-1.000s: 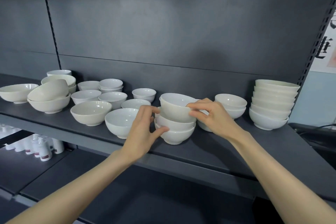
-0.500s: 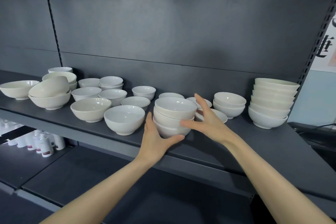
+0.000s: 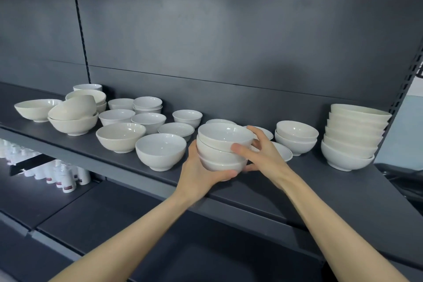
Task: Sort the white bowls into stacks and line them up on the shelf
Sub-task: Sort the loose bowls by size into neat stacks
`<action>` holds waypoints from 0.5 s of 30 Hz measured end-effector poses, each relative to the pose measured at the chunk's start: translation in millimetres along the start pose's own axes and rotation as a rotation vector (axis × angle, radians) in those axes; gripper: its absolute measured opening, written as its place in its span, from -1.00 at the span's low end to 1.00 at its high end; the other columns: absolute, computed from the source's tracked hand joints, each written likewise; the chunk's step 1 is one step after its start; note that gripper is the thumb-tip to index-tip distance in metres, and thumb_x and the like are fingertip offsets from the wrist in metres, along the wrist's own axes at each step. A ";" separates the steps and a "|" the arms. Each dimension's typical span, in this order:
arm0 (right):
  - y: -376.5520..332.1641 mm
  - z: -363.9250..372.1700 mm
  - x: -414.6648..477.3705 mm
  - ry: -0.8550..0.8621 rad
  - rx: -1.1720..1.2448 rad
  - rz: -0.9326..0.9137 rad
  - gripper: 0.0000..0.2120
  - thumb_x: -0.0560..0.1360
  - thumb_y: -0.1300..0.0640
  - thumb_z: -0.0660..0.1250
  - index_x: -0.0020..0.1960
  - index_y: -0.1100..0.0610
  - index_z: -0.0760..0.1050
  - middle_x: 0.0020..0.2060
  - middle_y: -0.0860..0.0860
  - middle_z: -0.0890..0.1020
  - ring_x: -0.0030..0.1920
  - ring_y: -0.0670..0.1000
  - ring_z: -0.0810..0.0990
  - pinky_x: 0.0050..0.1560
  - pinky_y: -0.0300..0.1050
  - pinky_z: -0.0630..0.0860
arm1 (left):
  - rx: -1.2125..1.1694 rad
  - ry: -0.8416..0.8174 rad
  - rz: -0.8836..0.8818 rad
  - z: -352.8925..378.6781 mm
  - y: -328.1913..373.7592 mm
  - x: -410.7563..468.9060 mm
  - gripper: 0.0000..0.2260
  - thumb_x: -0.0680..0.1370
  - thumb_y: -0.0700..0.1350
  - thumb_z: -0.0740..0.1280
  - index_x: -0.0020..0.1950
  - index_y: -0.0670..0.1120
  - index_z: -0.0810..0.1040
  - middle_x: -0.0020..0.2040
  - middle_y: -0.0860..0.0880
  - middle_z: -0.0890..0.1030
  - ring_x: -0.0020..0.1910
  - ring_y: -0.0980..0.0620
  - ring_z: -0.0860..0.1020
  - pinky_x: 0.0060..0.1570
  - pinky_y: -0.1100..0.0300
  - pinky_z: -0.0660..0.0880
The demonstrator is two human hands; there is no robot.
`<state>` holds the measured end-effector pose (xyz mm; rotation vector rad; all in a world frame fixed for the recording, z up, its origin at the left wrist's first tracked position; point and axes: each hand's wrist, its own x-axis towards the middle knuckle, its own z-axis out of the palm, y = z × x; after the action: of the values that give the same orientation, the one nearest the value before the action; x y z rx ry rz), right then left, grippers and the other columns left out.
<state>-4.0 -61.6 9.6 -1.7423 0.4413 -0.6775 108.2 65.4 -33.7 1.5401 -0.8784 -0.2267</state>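
Note:
A stack of three white bowls (image 3: 223,144) is near the front of the dark shelf (image 3: 320,190), just right of centre. My left hand (image 3: 199,174) cups the stack from the left and under its bottom bowl. My right hand (image 3: 263,153) grips the stack's right side, thumb across the front. A tall stack of several bowls (image 3: 352,135) stands at the far right. A stack of two bowls (image 3: 296,137) sits between.
Many loose white bowls spread over the shelf's left half, the nearest being a single bowl (image 3: 161,154) just left of my hands. Shallow dishes (image 3: 283,151) lie behind my right hand. White bottles (image 3: 64,178) stand on the lower shelf at left.
The top bowl came down onto the stack. Both hands then closed round the stack of three, the left sliding under its base, the right thumb moving onto its front.

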 end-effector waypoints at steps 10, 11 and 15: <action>-58.8 31.9 25.0 -0.087 0.089 -0.154 -0.36 0.42 0.09 0.46 0.41 0.00 0.25 0.25 -0.06 0.49 0.23 -0.06 0.51 -0.04 0.10 0.64 | 0.104 0.165 0.140 -57.7 48.4 14.3 -0.11 0.10 0.05 0.65 0.31 0.12 0.27 0.06 0.29 0.50 0.07 0.27 0.51 -0.05 0.39 0.47; -60.3 41.1 29.3 -0.104 0.092 -0.152 -0.36 0.42 0.09 0.46 0.41 0.00 0.25 0.26 -0.06 0.48 0.24 -0.04 0.50 -0.05 0.10 0.65 | 0.111 0.176 0.133 -66.5 47.5 16.6 -0.11 0.07 0.08 0.64 0.31 0.12 0.28 0.04 0.31 0.50 0.07 0.27 0.51 -0.05 0.38 0.47; -54.0 76.1 47.4 -0.151 0.103 -0.112 -0.36 0.42 0.05 0.46 0.41 -0.03 0.24 0.25 -0.07 0.50 0.24 0.00 0.52 0.09 0.17 0.59 | 0.172 0.194 0.080 -97.9 30.7 23.8 -0.08 0.02 0.20 0.58 0.31 0.11 0.31 0.06 0.26 0.53 0.11 0.14 0.53 0.06 0.18 0.51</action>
<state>78.4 -19.3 58.2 -1.7152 0.2027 -0.6310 172.5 127.6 21.9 1.6514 -0.8197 0.0575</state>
